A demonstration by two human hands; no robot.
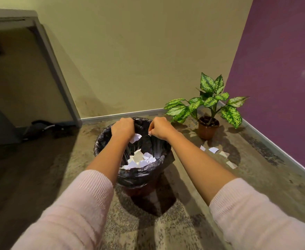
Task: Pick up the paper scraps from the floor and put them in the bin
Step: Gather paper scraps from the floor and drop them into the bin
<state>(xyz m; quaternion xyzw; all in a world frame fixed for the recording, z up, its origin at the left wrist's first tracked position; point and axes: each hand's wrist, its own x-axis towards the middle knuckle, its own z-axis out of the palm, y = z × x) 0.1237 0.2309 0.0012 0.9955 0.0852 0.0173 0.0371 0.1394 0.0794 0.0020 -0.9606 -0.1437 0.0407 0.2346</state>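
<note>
A round bin [101,141] lined with a black plastic bag stands on the floor in front of me, with several white paper scraps [139,160] lying inside. Both my hands hover over its opening. My left hand [123,128] is curled, and a white scrap [135,138] sticks out beneath it. My right hand [159,129] is curled too, pinching a small white scrap [149,134] at its fingertips. Several more white scraps [214,150] lie on the floor to the right of the bin, toward the purple wall.
A potted plant [208,127] with spotted green leaves stands in the corner behind the floor scraps. A grey desk leg [58,74] slants down at the left, with dark cables [40,127] on the floor under it. A baseboard [281,156] runs along the purple wall.
</note>
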